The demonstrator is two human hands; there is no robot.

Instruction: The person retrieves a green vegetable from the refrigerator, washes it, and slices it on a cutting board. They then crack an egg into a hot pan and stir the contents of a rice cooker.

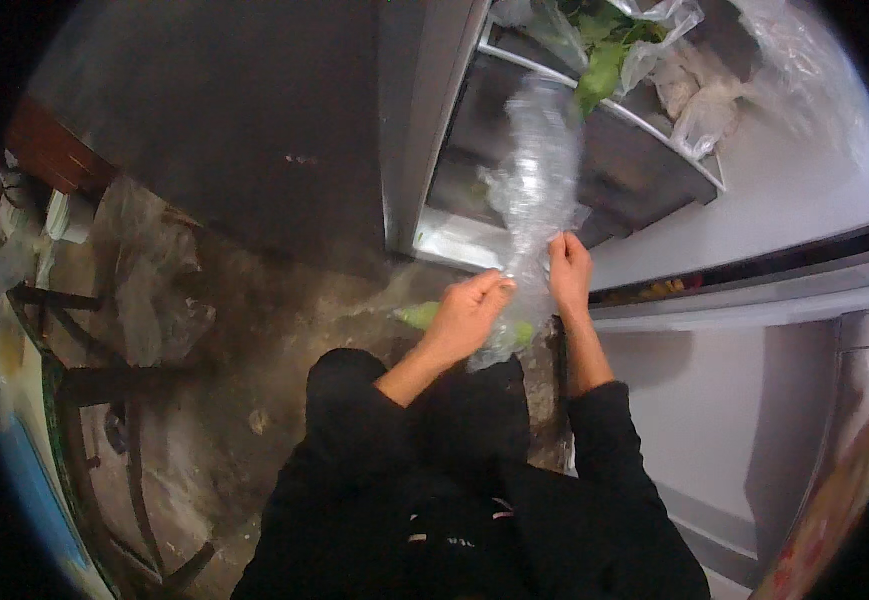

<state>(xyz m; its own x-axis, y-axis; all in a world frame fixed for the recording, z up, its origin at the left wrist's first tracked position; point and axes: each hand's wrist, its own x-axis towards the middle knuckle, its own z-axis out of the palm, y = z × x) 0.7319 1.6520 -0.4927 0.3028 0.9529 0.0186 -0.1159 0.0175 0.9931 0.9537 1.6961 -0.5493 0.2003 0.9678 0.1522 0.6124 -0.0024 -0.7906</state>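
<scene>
A crinkled clear plastic bag (543, 172) stretches upward from between my two hands, blurred by motion. The fingertips of my left hand (472, 311) pinch its near left edge. On the other side, my right hand (572, 270) grips its right edge with the fingers closed. Light green produce (418, 315) shows beside and beneath my left hand; its exact kind cannot be told. The far part of the bag hangs in front of a dark, see-through refrigerator drawer (637, 176). Green leaves (603, 56) in clear plastic lie in the refrigerator above that drawer's white rim.
An open refrigerator door (719, 382) spans the right side. Another plastic-wrapped item (704, 105) lies beyond the drawer rim. To the left are a dark cabinet-like panel (254, 112), loose plastic (153, 277) and a dark metal frame (134, 382) above the stained floor (232, 480).
</scene>
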